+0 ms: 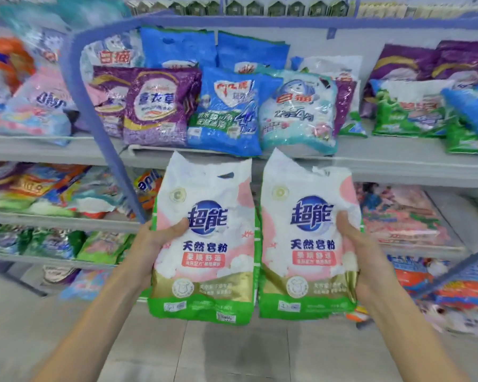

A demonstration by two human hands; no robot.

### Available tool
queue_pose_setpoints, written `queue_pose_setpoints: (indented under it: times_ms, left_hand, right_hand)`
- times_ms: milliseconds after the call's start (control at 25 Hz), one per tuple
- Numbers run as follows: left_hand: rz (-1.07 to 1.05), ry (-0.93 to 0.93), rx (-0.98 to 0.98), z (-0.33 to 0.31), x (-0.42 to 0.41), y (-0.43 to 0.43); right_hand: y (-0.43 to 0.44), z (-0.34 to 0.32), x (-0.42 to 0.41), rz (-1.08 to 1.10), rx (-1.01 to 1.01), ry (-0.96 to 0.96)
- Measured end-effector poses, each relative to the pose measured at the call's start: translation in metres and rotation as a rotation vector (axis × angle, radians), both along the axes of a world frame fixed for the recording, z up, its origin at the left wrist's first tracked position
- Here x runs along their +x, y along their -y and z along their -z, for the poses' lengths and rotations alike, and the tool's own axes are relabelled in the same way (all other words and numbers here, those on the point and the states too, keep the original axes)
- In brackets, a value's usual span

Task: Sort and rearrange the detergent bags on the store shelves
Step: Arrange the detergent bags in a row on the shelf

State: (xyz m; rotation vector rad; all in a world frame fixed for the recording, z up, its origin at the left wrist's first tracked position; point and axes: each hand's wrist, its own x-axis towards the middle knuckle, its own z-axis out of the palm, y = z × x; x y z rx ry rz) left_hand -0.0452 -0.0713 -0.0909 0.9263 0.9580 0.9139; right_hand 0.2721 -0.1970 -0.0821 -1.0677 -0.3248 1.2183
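L hand grips left white-pink bag at its left edge, thumb on front. R hand grips right white-pink bag at its right edge, thumb on front. Both bags upright, side by side, edges touching, held in front of mid shelf. Behind on shelf: purple bag, blue bag, pale teal bag.

Pale floor tiles lay underfoot, bearing one darker patch; small green house-shaped cartons stood in a row above.
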Motion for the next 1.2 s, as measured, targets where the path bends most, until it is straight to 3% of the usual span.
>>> queue_pose_setpoints:
  times_ms: [320,760,1040,1200]
  left_hand:
    - [-0.076,-0.035,-0.224,0.071,-0.029,-0.013]
    - [-0.035,-0.041,-0.108,0.137,-0.027,-0.092]
    - [-0.072,-0.072,0.040,0.123,-0.003,-0.170]
    - [-0.058,-0.071,0.012,0.120,0.010,-0.209]
  right_hand:
    - [-0.014,0.070,-0.040,-0.101,-0.250,-0.084]
    - [-0.101,0.132,-0.029,-0.128,-0.194,0.095]
    - [-0.188,0.136,-0.002,-0.087,-0.204,0.162]
    - [-0.243,0.137,0.013,-0.068,-0.176,0.211]
